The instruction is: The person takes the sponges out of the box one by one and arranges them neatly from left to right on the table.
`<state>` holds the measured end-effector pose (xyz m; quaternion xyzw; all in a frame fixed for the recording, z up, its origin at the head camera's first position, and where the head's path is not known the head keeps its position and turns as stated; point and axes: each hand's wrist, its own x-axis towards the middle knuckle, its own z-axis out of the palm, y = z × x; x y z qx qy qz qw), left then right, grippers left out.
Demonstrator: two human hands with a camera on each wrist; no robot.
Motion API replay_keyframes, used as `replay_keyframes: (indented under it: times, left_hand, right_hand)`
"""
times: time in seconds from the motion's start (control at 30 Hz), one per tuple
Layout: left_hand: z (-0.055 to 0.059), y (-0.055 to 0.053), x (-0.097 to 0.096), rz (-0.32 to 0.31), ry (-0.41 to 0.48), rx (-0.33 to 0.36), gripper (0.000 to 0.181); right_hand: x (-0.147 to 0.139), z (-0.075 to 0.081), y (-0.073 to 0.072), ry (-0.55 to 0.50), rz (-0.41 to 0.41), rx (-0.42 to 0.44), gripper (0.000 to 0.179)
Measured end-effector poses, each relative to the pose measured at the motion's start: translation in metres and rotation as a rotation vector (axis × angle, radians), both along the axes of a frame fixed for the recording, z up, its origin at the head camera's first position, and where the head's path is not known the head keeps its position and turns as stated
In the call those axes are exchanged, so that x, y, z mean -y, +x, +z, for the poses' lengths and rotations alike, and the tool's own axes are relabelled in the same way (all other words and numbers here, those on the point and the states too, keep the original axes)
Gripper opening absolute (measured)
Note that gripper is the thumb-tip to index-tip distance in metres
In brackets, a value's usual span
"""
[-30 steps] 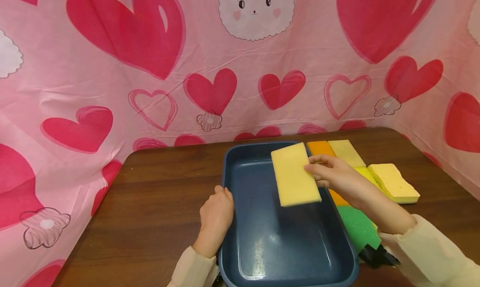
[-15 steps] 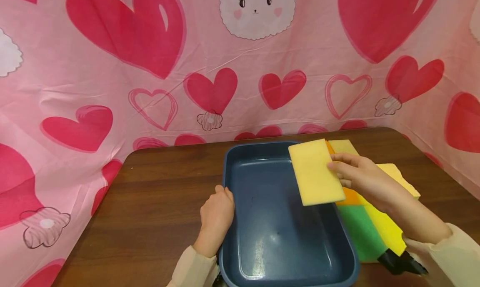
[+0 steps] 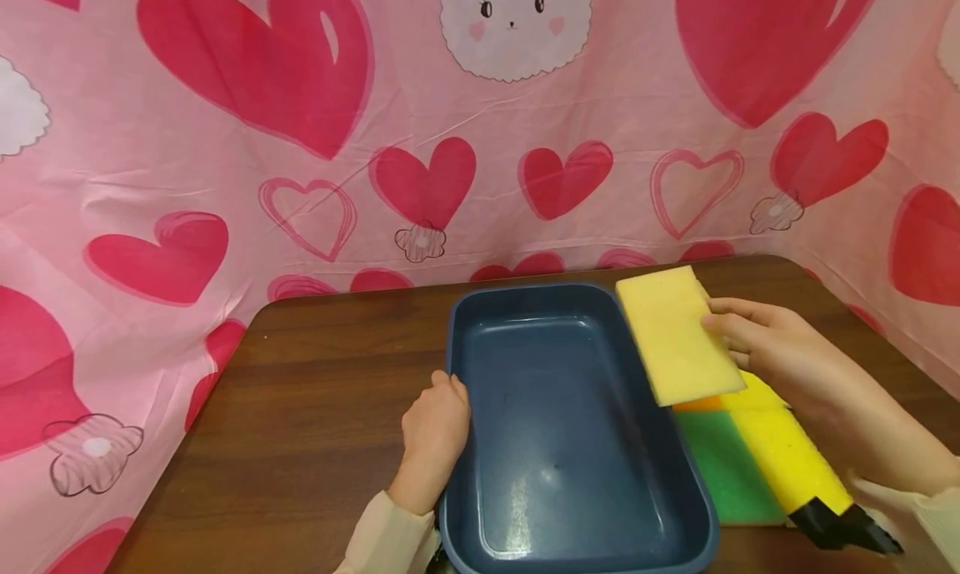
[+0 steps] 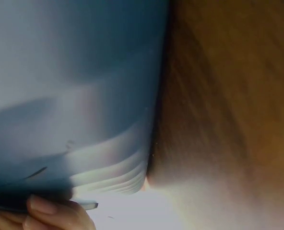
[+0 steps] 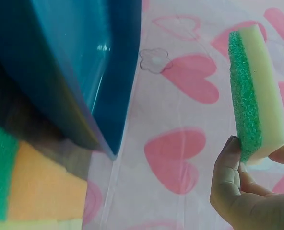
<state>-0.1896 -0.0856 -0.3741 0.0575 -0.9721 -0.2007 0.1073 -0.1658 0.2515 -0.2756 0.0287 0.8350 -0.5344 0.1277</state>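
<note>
A sponge [image 3: 678, 336], pale yellow foam with a green scouring layer in the right wrist view, is pinched at its edge by my right hand [image 3: 780, 349]. It is raised over the right rim of a dark blue rectangular tray [image 3: 555, 428] and overlaps other sponges behind it. My left hand [image 3: 437, 424] grips the tray's left rim with curled fingers. In the left wrist view, fingertips [image 4: 43, 206] show at the rim, beside the tray's outer wall [image 4: 75, 91].
Right of the tray lie a green sponge [image 3: 727, 466] and a bright yellow one [image 3: 791, 449], with an orange foam piece [image 5: 48, 184] in the right wrist view. A black item [image 3: 843, 526] is near the right sleeve. Heart-print cloth [image 3: 315, 216] hangs behind the wooden table [image 3: 322, 391].
My right hand has carried the sponge rightward, from above the tray's inside to beyond its right rim, over the other sponges. The left hand and tray have stayed in place.
</note>
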Motion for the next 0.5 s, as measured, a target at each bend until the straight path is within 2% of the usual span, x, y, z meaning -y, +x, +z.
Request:
replay_keyframes:
  times: [0.23, 0.3, 0.43, 0.5]
  left_hand:
    - [-0.001, 0.001, -0.001, 0.008, -0.008, -0.020, 0.027]
    - [-0.001, 0.001, -0.002, 0.007, -0.011, -0.023, 0.027]
    - [-0.001, 0.001, -0.002, 0.002, -0.011, -0.009, 0.027]
    - [-0.001, 0.001, -0.002, 0.002, -0.010, -0.002, 0.027]
  right_hand:
    - [-0.030, -0.010, 0.005, -0.001, -0.042, -0.040, 0.063]
    - [-0.038, -0.012, 0.006, -0.016, -0.065, -0.052, 0.057]
    - [-0.050, -0.013, 0.011, -0.106, -0.127, -0.050, 0.028]
    - [-0.056, -0.014, 0.013, -0.119, -0.150, -0.036, 0.030]
